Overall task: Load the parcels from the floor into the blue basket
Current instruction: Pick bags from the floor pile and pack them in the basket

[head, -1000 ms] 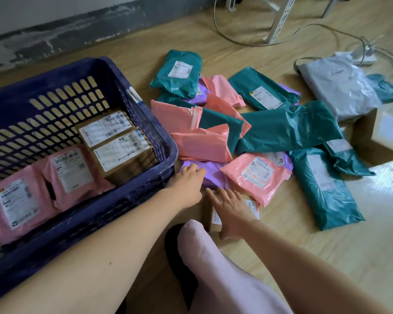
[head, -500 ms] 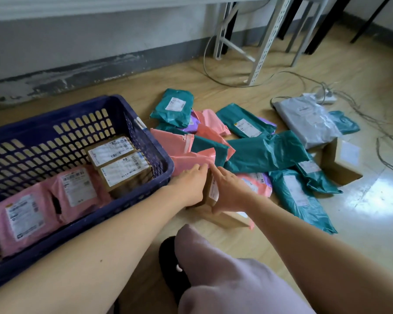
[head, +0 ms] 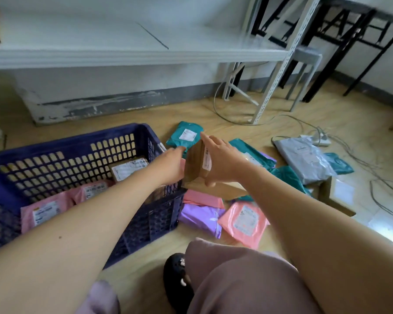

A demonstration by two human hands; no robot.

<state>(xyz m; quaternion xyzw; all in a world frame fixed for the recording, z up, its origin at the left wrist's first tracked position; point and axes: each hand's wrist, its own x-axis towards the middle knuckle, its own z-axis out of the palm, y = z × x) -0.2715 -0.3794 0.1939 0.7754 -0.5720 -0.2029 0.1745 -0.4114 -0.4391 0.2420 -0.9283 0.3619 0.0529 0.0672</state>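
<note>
The blue basket (head: 77, 139) stands on the floor at the left, holding two pink mailers (head: 45, 214) and a labelled cardboard box (head: 128, 167). I hold a small brown cardboard box (head: 195, 164) upright in the air above the basket's right corner. My left hand (head: 170, 164) presses flat against its left side. My right hand (head: 222, 162) lies on its labelled face, thumb hooked under the bottom edge. Loose parcels lie on the floor to the right: a teal mailer (head: 186, 137), a purple mailer (head: 200, 217), a pink mailer (head: 245, 220) and a grey mailer (head: 304, 159).
A larger cardboard box (head: 334, 196) sits at the right edge of the pile. A power strip (head: 318, 139) and loose cables trail across the floor beyond. White rack legs (head: 272, 91) and a low shelf stand behind. My knee and black shoe (head: 177, 279) are in front.
Both hands closed on the small cardboard box on the floor and lifted it up and left toward the basket. My head has tilted up, bringing the shelf and wall into view.
</note>
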